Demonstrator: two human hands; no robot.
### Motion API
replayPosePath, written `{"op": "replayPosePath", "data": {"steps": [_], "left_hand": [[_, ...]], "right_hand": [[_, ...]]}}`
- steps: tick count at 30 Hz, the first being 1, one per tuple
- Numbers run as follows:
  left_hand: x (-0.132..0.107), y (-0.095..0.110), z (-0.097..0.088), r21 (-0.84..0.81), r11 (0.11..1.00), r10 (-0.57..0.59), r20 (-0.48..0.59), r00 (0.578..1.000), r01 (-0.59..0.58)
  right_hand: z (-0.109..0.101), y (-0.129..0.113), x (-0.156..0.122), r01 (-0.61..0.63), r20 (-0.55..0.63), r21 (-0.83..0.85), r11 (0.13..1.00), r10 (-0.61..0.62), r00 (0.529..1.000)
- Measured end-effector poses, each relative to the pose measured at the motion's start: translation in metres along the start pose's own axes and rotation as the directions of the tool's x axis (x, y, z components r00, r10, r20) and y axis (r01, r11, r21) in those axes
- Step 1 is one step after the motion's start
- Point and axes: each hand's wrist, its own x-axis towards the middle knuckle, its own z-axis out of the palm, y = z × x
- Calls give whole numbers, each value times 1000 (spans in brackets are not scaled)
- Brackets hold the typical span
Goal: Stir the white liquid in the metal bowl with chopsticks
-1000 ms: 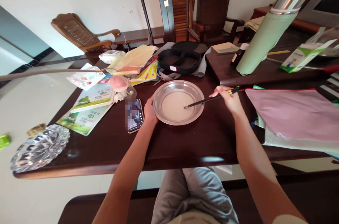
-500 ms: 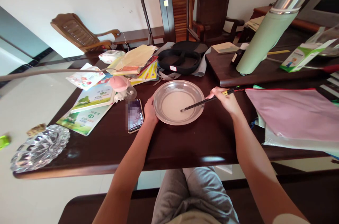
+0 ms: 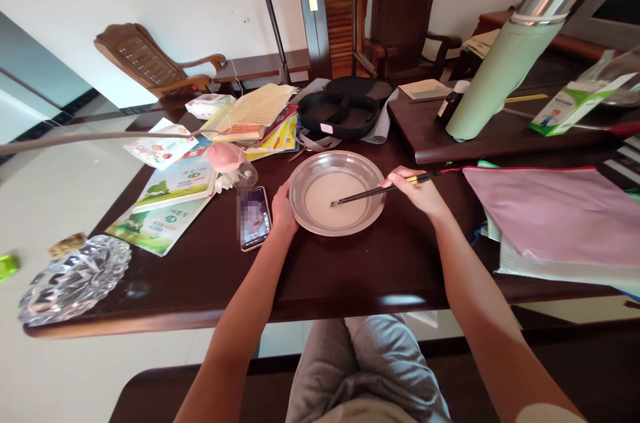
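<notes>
A round metal bowl with a pale, milky liquid in it stands on the dark table in front of me. My left hand is closed on the bowl's left rim; some of its fingers are hidden behind the wall. Dark chopsticks with yellowish upper ends are gripped in my right hand at the bowl's right side. Their tips reach over the middle of the bowl, at the liquid. Beside my left hand lies a lit phone.
Books and a pink-capped bottle lie to the left, beyond a glass dish. Behind the bowl sits a black case. A tall green thermos stands at the right, behind a pink pouch.
My right hand has shifted a little to the left, and the chopstick tips have moved left and slightly up across the liquid. My left hand and the bowl stay in place.
</notes>
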Motion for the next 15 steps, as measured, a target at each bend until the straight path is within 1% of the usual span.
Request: {"op": "replayPosePath", "data": {"steps": [1,3,5,6,7,9,11,12,13,15], "left_hand": [[0,0,0,-2,1000,2,7,1000,-2],[0,0,0,-3,1000,8,27,1000,-8],[1,-1,-1,4,1000,12,36,999,-12],[2,-1,-2,11,1000,14,34,999,-15],[3,-1,-3,19,1000,16,29,999,-16],[4,-2,-4,31,999,18,23,1000,-18],[4,-3,-5,31,999,24,25,999,-25],[5,-3,-5,30,999,28,23,999,-28],[5,-3,-5,30,999,32,17,999,-33],[6,-4,-5,30,999,36,-8,999,-36]], "right_hand": [[0,0,0,12,-5,-23,1000,-12,1000],[-3,1,0,17,-72,-49,999,-21,997],[-7,0,0,1,-156,-26,1000,-5,988],[-9,0,-1,-10,-175,1,1000,10,985],[-10,-1,-1,-22,-170,30,999,26,985],[-8,-1,-2,-38,-104,63,997,44,994],[-3,-2,-1,-27,-19,42,999,27,999],[-1,-1,-1,-11,5,19,1000,11,1000],[0,-1,0,4,7,-6,1000,-4,1000],[-2,-1,1,16,-50,-46,999,-18,999]]}}
